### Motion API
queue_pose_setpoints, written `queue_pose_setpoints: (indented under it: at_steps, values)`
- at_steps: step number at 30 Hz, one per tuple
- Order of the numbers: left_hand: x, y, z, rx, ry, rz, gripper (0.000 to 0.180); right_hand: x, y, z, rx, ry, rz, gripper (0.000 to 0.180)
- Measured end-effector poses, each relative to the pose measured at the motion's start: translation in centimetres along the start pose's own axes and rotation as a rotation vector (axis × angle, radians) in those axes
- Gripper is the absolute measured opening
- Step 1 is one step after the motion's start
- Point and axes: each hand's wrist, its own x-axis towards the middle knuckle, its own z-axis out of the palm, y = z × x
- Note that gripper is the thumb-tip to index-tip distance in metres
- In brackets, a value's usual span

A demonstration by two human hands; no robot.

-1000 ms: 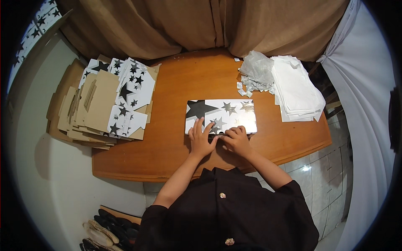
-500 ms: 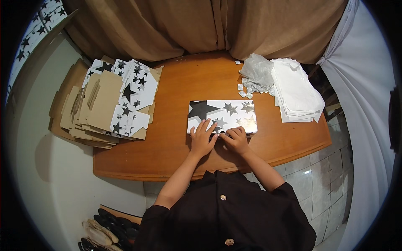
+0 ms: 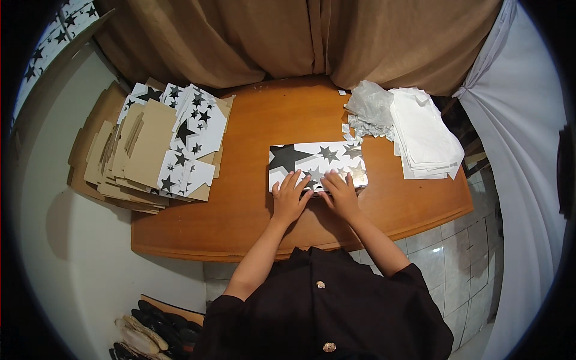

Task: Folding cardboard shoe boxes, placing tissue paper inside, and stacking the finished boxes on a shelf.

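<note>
A closed cardboard box, white with black and grey stars, lies in front of me on the wooden table. My left hand rests on the front left part of its lid, fingers spread and the thumb near the front edge. Beside it, my right hand lies on the lid with its fingers stretched out. The right thumb points inward along the box's front edge. Both hands touch the box without gripping it. Its front side is mostly hidden by my hands.
Flattened brown and star-printed cardboard pieces are stacked on the table's left. At the back right lie a clear plastic bag, small white packets and white paper sheets. Several shoes stand at lower left.
My right hand has gone from curled fingers at the box's front edge to stretched fingers lying further onto the lid. The left hand stays in place.
</note>
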Motion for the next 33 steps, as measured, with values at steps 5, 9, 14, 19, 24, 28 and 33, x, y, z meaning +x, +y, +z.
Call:
queue_pose_setpoints:
  at_steps: [5, 9, 14, 19, 24, 28, 33]
  values:
    - [-0.1, -0.1, 0.2, 0.009, 0.015, -0.010, 0.041, 0.1, 0.5, -0.6, 0.024, -0.092, -0.016, 0.037]
    - [0.0, 0.1, 0.2, 0.014, 0.005, -0.019, 0.043, 0.0, 0.6, -0.1, -0.014, 0.007, -0.029, 0.031]
    - [0.3, 0.3, 0.4, 0.016, 0.064, -0.013, 0.044, -0.1, 1.1, 0.5, -0.150, 0.113, -0.102, 0.027]
    - [-0.1, -0.7, 1.3, 0.040, 0.129, 0.006, 0.044, 1.2, 1.8, -1.4, 0.175, -0.104, -0.070, 0.027]
    - [-0.1, -0.6, 1.8, 0.027, 0.156, -0.013, 0.042, 1.4, 0.5, -1.7, 0.028, -0.177, -0.014, 0.037]
    - [0.0, -0.4, 2.0, 0.072, 0.175, -0.007, 0.040, 1.1, 0.0, -0.6, -0.147, -0.136, -0.009, 0.049]
    - [-0.1, -0.5, 1.7, 0.087, 0.170, 0.000, 0.037, 1.1, -0.2, -0.3, -0.155, -0.128, 0.001, 0.045]
